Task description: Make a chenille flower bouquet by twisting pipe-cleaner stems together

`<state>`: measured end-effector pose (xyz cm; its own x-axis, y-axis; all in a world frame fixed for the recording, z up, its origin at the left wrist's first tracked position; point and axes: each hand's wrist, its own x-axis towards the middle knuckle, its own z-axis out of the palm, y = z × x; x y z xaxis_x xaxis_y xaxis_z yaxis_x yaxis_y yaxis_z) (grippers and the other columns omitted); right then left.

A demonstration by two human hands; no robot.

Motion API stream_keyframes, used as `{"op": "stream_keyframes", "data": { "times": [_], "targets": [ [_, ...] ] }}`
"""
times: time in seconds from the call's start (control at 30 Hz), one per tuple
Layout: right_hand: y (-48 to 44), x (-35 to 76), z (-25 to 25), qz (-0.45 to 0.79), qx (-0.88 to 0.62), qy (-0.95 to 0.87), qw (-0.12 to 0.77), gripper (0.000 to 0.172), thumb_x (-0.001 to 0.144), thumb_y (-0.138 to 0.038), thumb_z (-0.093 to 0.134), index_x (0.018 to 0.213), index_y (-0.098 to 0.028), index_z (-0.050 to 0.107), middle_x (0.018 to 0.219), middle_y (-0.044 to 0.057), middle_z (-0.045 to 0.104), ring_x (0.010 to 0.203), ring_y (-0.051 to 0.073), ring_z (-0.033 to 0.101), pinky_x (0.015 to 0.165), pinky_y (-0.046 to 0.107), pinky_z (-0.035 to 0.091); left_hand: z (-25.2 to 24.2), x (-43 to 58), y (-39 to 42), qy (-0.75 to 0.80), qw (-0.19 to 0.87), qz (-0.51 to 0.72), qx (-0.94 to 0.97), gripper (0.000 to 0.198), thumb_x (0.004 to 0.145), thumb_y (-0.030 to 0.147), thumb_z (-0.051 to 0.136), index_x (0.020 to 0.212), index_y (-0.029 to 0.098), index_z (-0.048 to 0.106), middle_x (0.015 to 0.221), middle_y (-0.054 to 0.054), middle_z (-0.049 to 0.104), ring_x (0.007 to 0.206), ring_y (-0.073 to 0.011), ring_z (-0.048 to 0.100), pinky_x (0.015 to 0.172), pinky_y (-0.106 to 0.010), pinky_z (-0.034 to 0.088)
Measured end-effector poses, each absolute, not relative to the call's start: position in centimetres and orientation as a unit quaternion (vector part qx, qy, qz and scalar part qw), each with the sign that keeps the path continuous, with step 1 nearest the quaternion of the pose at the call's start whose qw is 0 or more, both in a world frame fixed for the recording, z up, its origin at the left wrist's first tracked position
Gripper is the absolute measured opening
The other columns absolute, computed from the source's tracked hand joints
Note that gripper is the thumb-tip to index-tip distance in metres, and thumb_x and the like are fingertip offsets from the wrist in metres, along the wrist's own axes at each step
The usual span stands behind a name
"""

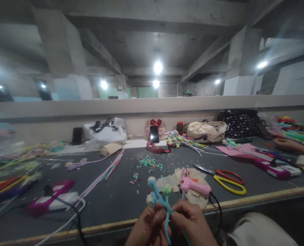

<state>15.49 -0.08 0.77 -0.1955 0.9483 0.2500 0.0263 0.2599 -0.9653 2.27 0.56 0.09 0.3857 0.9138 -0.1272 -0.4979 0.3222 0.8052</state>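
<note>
A light-blue pipe-cleaner stem (158,196), branched and tipped with pale fluffy balls, stands between my hands at the front edge of the table. My left hand (149,222) pinches the stem from the left. On the other side, my right hand (190,218) has thumb and finger closed on a turquoise pipe cleaner (167,201) that meets the blue stem and carries a yellow-green ball. Just beyond my right hand lies a pink glue gun (195,185) on a glue-stained pad (199,200). Scissors (225,179) with one red and one yellow handle rest to its right.
Cut scraps (150,163) are scattered mid-table. Lilac pipe cleaners (97,181) and a magenta power strip (53,198) lie left. Behind stand a phone (154,134), a white bag (110,130) and a finished bunch (177,139). Another person's hand (285,143) is at far right.
</note>
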Motion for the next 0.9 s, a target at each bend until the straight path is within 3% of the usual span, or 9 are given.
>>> {"op": "stream_keyframes", "data": {
  "times": [0.1, 0.23, 0.33, 0.53, 0.73, 0.9],
  "targets": [
    [0.2, 15.4, 0.5, 0.555, -0.347, -0.566, 0.502, 0.024, 0.064, -0.034, 0.059, 0.053, -0.014, 0.054, 0.041, -0.004, 0.05, 0.039, 0.009, 0.045, 0.04, 0.019, 0.033, 0.3, 2.2, 0.4, 0.307, 0.752, 0.443, 0.38, 0.03, 0.053, 0.038, 0.068, 0.062, 0.012, 0.055, 0.042, 0.0, 0.057, 0.029, -0.0066, 0.048, 0.028, -0.012, 0.03],
    [0.5, 15.3, 0.2, 0.581, -0.338, -0.543, 0.503, 0.025, 0.062, -0.034, 0.061, 0.051, -0.013, 0.052, 0.04, -0.003, 0.053, 0.036, 0.008, 0.043, 0.039, 0.019, 0.032, 0.0, 2.5, 0.6, 0.338, 0.732, 0.434, 0.401, 0.027, 0.057, 0.036, 0.066, 0.062, 0.012, 0.055, 0.041, 0.0, 0.056, 0.028, -0.0049, 0.046, 0.026, -0.011, 0.024],
    [0.4, 15.5, 0.4, 0.547, -0.354, -0.569, 0.502, 0.021, 0.065, -0.031, 0.057, 0.053, -0.014, 0.054, 0.043, -0.002, 0.054, 0.039, 0.009, 0.044, 0.041, 0.02, 0.034, -0.6, 2.7, 0.9, 0.343, 0.727, 0.455, 0.384, 0.026, 0.057, 0.036, 0.065, 0.059, 0.013, 0.054, 0.038, 0.003, 0.051, 0.026, -0.0033, 0.041, 0.028, -0.011, 0.023],
    [-0.2, 16.0, 1.2, 0.345, -0.46, -0.663, 0.479, 0.019, 0.068, -0.025, 0.053, 0.053, -0.014, 0.059, 0.052, -0.002, 0.049, 0.053, 0.012, 0.046, 0.05, 0.02, 0.035, -1.2, 2.2, 1.2, 0.383, 0.704, 0.447, 0.397, 0.027, 0.052, 0.036, 0.068, 0.062, 0.013, 0.057, 0.04, 0.004, 0.048, 0.034, -0.0041, 0.039, 0.035, -0.015, 0.028],
    [0.1, 15.8, 1.2, 0.415, -0.474, -0.628, 0.457, 0.02, 0.068, -0.029, 0.053, 0.056, -0.013, 0.057, 0.048, -0.003, 0.048, 0.048, 0.011, 0.045, 0.045, 0.019, 0.034, 0.0, 2.7, 0.0, 0.418, 0.626, 0.483, 0.447, 0.029, 0.056, 0.04, 0.064, 0.054, 0.012, 0.056, 0.043, 0.004, 0.045, 0.04, -0.0059, 0.038, 0.039, -0.017, 0.027],
    [0.3, 15.8, 0.9, 0.39, -0.452, -0.634, 0.491, 0.016, 0.066, -0.029, 0.055, 0.058, -0.016, 0.054, 0.052, -0.004, 0.046, 0.049, 0.011, 0.044, 0.046, 0.019, 0.035, 0.5, 2.9, -0.2, 0.405, 0.633, 0.5, 0.43, 0.028, 0.057, 0.04, 0.063, 0.053, 0.013, 0.054, 0.043, 0.004, 0.042, 0.04, -0.0063, 0.035, 0.04, -0.019, 0.028]
  ]
}}
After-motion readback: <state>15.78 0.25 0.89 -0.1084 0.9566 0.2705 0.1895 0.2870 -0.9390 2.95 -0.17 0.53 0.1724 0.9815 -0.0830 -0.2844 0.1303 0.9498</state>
